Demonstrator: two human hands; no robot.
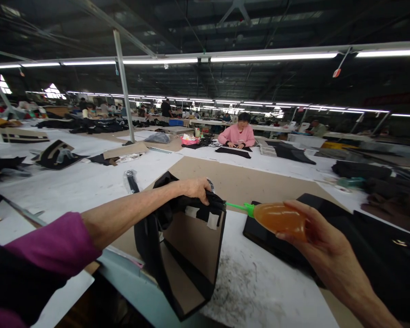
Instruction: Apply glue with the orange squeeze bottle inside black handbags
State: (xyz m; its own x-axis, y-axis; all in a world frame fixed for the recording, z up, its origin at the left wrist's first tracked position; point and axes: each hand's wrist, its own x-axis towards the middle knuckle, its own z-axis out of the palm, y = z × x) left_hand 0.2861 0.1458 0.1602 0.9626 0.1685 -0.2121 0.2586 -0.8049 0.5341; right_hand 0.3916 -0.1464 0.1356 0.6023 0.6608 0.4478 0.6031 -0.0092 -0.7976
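A black bag piece [194, 241] with brown board panels inside stands tilted at the near edge of the table. My left hand [198, 189] is closed on its upper edge, thumb over the black fabric. Two pale tape patches show just below that edge. From the right, my right hand [309, 223] wraps round an orange squeeze bottle [276, 220]. The bottle lies nearly level, and its thin green nozzle points left, with the tip at the bag piece's top right corner. Whether anything comes out of the tip is too small to tell.
Black bag pieces [372, 259] lie on the table at the right. A plastic-wrapped handle [132, 181] is behind the bag piece. Across the table [150, 169] a person in pink [237, 135] works on flat black pieces. A metal post [123, 86] rises at the back left.
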